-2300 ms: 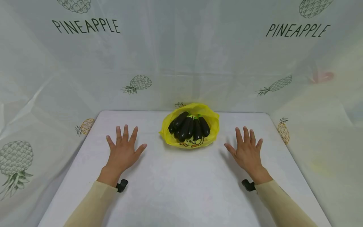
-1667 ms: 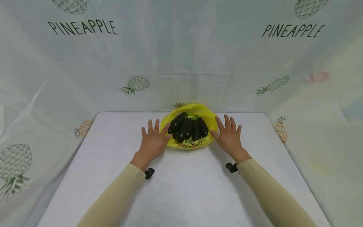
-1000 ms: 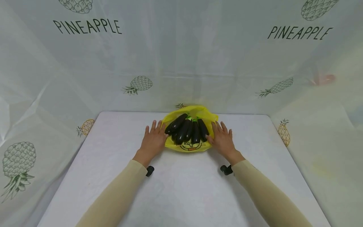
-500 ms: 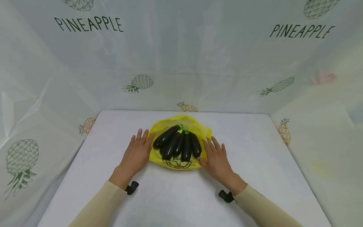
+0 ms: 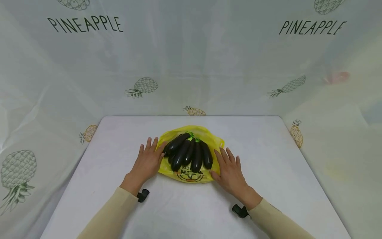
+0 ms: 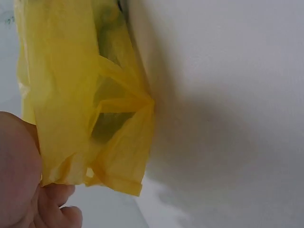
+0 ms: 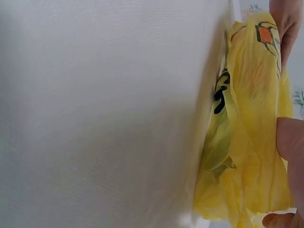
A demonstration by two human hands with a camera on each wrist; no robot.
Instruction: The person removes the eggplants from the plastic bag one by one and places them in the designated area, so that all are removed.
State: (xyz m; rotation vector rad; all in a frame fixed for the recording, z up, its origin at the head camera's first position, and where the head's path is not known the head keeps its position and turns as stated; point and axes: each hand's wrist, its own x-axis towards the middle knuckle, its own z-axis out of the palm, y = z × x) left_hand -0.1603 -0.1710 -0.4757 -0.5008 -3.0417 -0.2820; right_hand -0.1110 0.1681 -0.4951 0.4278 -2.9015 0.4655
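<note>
Head view: open yellow thin-plastic bag with dark print [image 5: 204, 177], resting on smooth white desk [image 5: 179, 212]. Done: contact at opposite sides of bag, with left hand [image 5: 146, 162] and right hand [image 5: 231, 172] straight-fingered against the plastic; pinching not confirmable. Apparently remaining: any work on glossy black, elongated eggplants with green stems [image 5: 188, 154], lying bunched inside bag, none visible outside.
</note>
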